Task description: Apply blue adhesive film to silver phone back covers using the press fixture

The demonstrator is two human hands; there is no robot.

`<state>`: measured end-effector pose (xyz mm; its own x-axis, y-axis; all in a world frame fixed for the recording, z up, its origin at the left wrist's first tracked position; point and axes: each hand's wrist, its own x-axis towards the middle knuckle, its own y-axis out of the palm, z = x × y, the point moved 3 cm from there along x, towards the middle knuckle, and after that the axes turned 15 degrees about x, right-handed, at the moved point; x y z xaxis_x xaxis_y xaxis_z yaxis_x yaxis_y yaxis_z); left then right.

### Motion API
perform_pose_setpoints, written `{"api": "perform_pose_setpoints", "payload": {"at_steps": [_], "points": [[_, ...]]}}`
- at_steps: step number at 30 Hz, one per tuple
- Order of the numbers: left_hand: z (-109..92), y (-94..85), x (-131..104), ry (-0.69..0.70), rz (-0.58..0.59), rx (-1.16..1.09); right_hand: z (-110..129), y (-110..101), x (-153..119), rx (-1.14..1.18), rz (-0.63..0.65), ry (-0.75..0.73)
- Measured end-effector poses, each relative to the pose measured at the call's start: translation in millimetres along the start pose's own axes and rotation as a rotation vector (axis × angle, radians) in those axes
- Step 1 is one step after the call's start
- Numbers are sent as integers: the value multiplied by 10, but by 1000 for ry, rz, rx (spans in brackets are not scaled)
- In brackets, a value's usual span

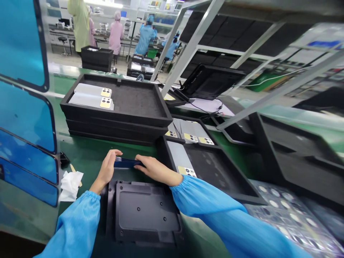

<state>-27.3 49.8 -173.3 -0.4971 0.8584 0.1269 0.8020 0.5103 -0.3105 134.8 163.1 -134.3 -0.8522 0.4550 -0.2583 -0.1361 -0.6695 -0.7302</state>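
A small stack of thin dark-blue panels (125, 163) is held on edge between my two hands, above the green table mat. My left hand (108, 166) grips its left end, the fingers curled over the pale edges. At the right end, my right hand (151, 167) pinches the stack between thumb and fingers. Just below my hands lies a black fixture plate (149, 209) with several small holes and a shallow recess. Beside my right forearm, a black foam tray (223, 168) holds pale phone back panels (180, 157) with camera cutouts and yellow film.
Stacked black trays (118, 123) stand ahead, with pale phone backs (90, 99) on top. Blue film sheets (24, 132) hang at left. White tissue (70, 185) lies near my left arm. Metal frame posts (195, 43) rise ahead right. Clear plastic trays (292, 218) are at right. Several people work behind.
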Motion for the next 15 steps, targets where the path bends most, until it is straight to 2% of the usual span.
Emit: {"api": "perform_pose_setpoints", "payload": {"at_steps": [3,5,7,9,12,15], "points": [[0,-41,-11,7,-22,11,-23,-15,13,10,11,-9],[-7,-98,-15,20,-86,24,-39,-39,47,24,22,-8],[-18,-196,-18,26,-238,34,-38,-78,115,43,36,-10],[-45,-335,-40,17,-460,39,3,-124,233,62,62,-18],[-167,-562,-171,-5,-741,52,173,-164,515,89,149,-47],[-395,-711,-494,-17,-823,88,452,-113,890,118,254,-93]]}}
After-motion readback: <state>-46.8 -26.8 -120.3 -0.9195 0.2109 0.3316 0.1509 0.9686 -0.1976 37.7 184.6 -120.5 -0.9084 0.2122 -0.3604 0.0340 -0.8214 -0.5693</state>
